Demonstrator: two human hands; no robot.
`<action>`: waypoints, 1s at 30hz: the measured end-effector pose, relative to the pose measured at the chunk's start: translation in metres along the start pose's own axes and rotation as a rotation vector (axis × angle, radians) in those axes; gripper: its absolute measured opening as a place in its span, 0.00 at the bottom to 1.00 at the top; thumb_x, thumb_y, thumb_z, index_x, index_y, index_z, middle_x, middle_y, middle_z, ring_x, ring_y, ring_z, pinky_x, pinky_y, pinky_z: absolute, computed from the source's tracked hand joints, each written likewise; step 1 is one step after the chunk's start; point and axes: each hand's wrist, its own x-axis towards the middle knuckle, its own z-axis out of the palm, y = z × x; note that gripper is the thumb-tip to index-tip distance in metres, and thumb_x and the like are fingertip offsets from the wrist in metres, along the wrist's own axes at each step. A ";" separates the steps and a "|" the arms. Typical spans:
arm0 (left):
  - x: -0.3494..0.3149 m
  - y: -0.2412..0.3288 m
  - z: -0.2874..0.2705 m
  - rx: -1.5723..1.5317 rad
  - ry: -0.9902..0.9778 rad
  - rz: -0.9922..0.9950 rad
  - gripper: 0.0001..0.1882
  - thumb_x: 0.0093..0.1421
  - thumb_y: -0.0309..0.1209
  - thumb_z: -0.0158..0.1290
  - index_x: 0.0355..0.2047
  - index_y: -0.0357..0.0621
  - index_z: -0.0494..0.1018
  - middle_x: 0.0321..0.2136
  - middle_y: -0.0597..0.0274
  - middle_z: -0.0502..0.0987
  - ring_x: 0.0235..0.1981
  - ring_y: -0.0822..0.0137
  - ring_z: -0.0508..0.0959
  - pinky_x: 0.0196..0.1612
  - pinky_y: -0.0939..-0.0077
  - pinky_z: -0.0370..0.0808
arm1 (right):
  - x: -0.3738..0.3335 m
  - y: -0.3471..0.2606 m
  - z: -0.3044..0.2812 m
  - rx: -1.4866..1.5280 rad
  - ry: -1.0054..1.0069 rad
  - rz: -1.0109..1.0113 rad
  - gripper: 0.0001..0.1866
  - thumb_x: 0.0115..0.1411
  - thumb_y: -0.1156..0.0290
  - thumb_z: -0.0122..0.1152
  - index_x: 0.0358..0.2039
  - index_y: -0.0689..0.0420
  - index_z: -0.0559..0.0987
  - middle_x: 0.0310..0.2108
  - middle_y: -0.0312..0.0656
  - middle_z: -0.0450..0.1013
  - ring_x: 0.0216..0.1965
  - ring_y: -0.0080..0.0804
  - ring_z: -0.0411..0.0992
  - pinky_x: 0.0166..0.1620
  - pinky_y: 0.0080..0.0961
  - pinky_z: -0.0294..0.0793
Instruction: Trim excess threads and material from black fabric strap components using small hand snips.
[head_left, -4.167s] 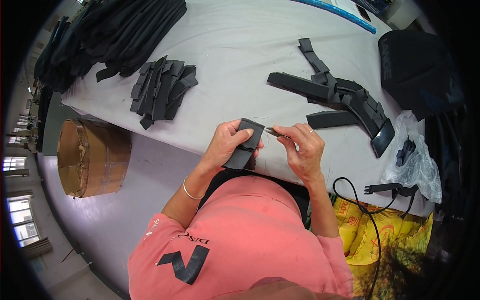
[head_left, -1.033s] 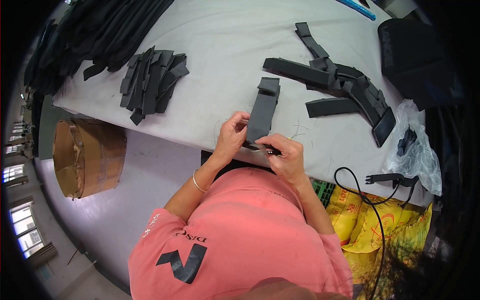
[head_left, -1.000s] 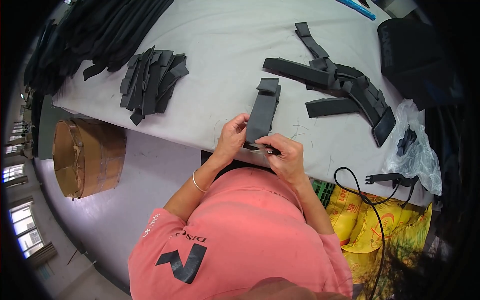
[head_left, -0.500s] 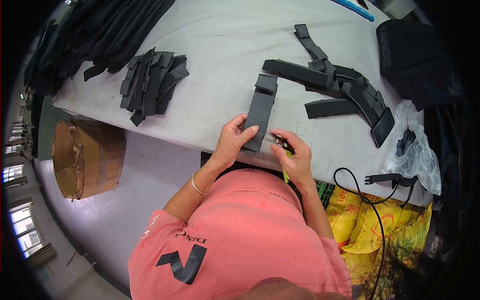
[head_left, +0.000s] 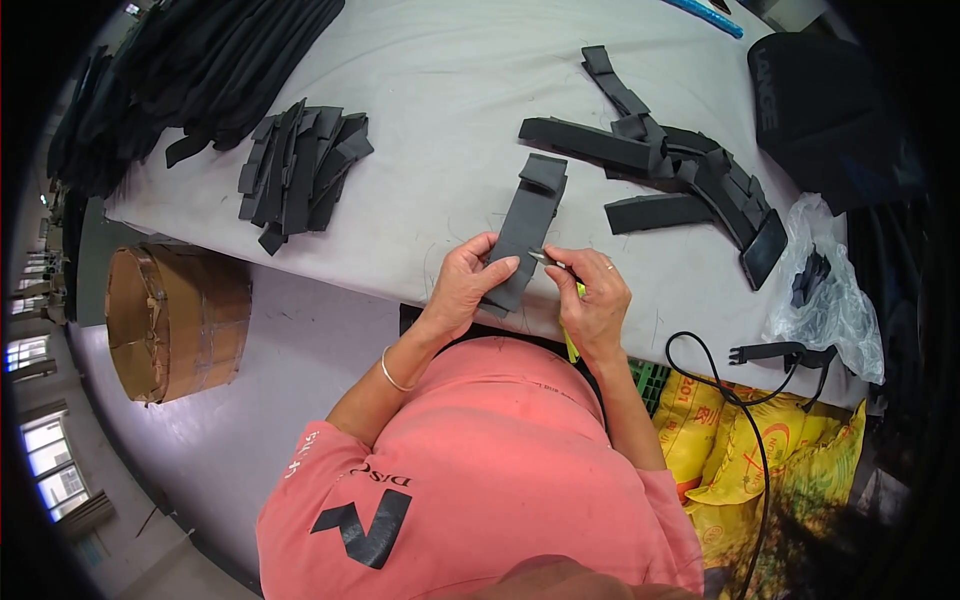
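My left hand [head_left: 468, 283] grips a dark grey fabric strap [head_left: 533, 212] near its lower end, thumb on top and fingers at its left edge. The strap slants up and away over the table, with a folded flap across its far end. In my right hand [head_left: 594, 300] is what looks like a pair of thread snips [head_left: 546, 259], its pale metal tip at the strap's right edge. The handle is mostly hidden by my fingers. A yellow-green tail [head_left: 571, 345] hangs below that hand.
Similar straps lie in a left pile [head_left: 300, 170] and a right pile [head_left: 690, 180]. Dark fabric pieces [head_left: 200, 70] are stacked far left. Rightward are a clear plastic bag [head_left: 830, 310], a black buckle strap [head_left: 785, 355] and a black cord [head_left: 766, 460]. A cardboard drum [head_left: 190, 320] stands beside the table [head_left: 430, 90].
My right hand has turned and brought the tool's tip up to the strap's edge. The strap has tilted slightly rightward, still in my left hand.
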 end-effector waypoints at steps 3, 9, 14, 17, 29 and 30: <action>-0.001 0.001 -0.002 0.041 -0.016 -0.029 0.13 0.59 0.25 0.54 0.44 0.36 0.70 0.33 0.67 0.75 0.31 0.82 0.74 0.34 0.87 0.73 | -0.001 0.004 0.000 0.071 0.009 0.049 0.09 0.49 0.75 0.64 0.34 0.54 0.80 0.28 0.36 0.76 0.28 0.33 0.72 0.32 0.25 0.70; 0.000 -0.005 -0.001 0.246 0.023 0.131 0.13 0.57 0.23 0.56 0.42 0.34 0.72 0.33 0.68 0.75 0.31 0.81 0.72 0.34 0.86 0.72 | 0.006 -0.005 -0.002 0.225 -0.020 0.158 0.09 0.50 0.74 0.64 0.34 0.54 0.81 0.28 0.36 0.76 0.28 0.31 0.73 0.32 0.25 0.71; -0.003 -0.003 0.003 0.358 -0.008 0.148 0.10 0.57 0.24 0.55 0.40 0.35 0.73 0.30 0.70 0.75 0.30 0.83 0.71 0.32 0.87 0.70 | 0.007 -0.006 0.002 0.100 -0.048 0.064 0.10 0.49 0.73 0.64 0.35 0.52 0.81 0.28 0.36 0.76 0.29 0.32 0.73 0.31 0.25 0.71; -0.004 -0.002 0.003 0.358 -0.015 0.141 0.10 0.57 0.25 0.55 0.39 0.35 0.73 0.28 0.71 0.74 0.29 0.84 0.71 0.31 0.87 0.70 | 0.007 -0.007 0.005 0.043 -0.030 -0.011 0.10 0.49 0.72 0.65 0.34 0.51 0.81 0.26 0.35 0.74 0.28 0.33 0.72 0.30 0.26 0.71; -0.013 0.018 -0.009 0.220 -0.137 0.024 0.12 0.54 0.23 0.56 0.40 0.36 0.72 0.32 0.69 0.74 0.31 0.80 0.72 0.33 0.83 0.72 | 0.009 -0.002 -0.007 0.351 -0.017 0.072 0.07 0.53 0.75 0.63 0.34 0.55 0.81 0.25 0.31 0.74 0.25 0.22 0.67 0.29 0.20 0.65; -0.017 0.026 -0.014 0.114 -0.189 -0.019 0.13 0.53 0.22 0.56 0.40 0.36 0.71 0.33 0.68 0.74 0.31 0.79 0.73 0.33 0.81 0.73 | 0.010 -0.001 -0.012 0.644 0.003 0.235 0.06 0.55 0.76 0.62 0.34 0.58 0.80 0.26 0.30 0.74 0.27 0.17 0.67 0.29 0.17 0.64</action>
